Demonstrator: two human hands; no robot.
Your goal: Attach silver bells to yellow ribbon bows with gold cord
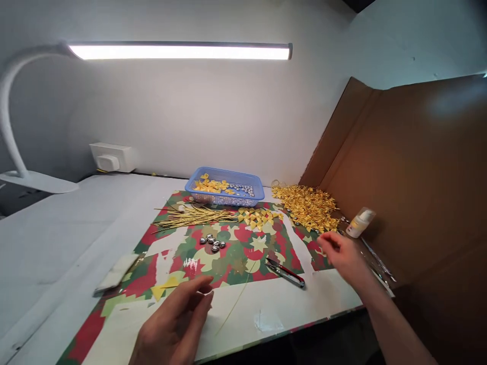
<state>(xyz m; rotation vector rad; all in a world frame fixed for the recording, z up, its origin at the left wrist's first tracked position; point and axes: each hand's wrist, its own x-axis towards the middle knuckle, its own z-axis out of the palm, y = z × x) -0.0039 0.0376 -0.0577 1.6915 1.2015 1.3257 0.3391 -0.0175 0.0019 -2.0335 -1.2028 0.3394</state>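
My left hand (173, 322) hovers low over the front of the table, fingers curved, the thumb slightly apart from them and nothing visible between. Just to its right lies a thin pale green strand (236, 303). My right hand (342, 253) is at the right, thumb and forefinger pinched together; whatever is between the tips is too small to tell. Beyond those fingertips spreads a heap of gold folded ribbon pieces (308, 205). Small thread snips (285, 272) with a red and black handle lie between my hands. Several shiny silver bells (213, 242) sit on the patterned sheet (236, 271).
A blue basket (224, 199) holds yellow pieces and silver beads. Before it lie gold-tipped stems (196, 217) and yellow ribbon bits (261, 218). A small bottle (360, 223) stands by the cardboard wall (411, 177). A folded cloth (117, 274) lies left; a lamp (178, 51) hangs above.
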